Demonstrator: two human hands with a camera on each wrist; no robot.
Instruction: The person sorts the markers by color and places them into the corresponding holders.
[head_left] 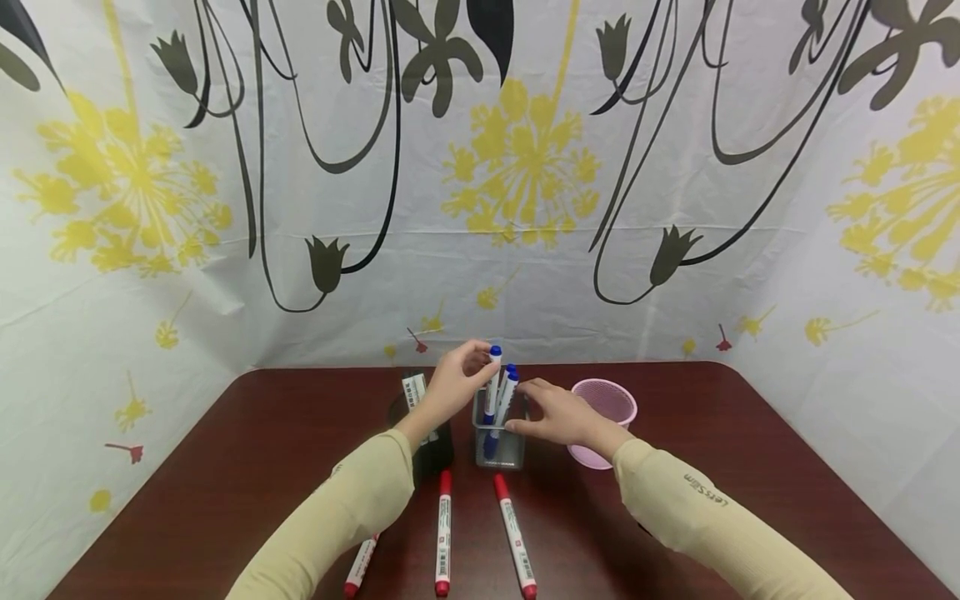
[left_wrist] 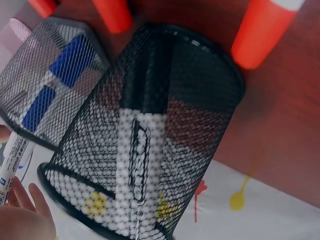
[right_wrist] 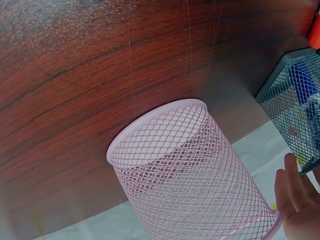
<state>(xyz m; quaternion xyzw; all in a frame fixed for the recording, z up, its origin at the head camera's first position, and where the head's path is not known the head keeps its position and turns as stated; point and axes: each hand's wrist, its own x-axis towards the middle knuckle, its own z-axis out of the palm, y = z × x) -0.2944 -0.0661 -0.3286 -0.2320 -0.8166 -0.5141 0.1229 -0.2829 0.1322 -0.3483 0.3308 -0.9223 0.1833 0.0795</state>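
Note:
My left hand [head_left: 455,377] pinches the upper end of a blue-capped marker [head_left: 492,392], whose lower end is inside the grey mesh pen holder [head_left: 501,454]. Two other blue markers [head_left: 508,396] lean in the same holder. At its right side is my right hand [head_left: 558,414], thumb by the front rim and the other fingers farther back; in the right wrist view those fingers [right_wrist: 288,187] look fairly straight beside the mesh. Under my left forearm stands a black mesh pen holder [left_wrist: 200,125] with a black-and-white marker [left_wrist: 142,165] in it.
A pink mesh pen holder [head_left: 604,400] stands right of the grey one, partly behind my right wrist. Three red markers lie toward the front of the brown table [head_left: 300,417]: one left [head_left: 363,567], one middle [head_left: 443,533], one right [head_left: 516,537]. A patterned cloth [head_left: 480,283] hangs behind.

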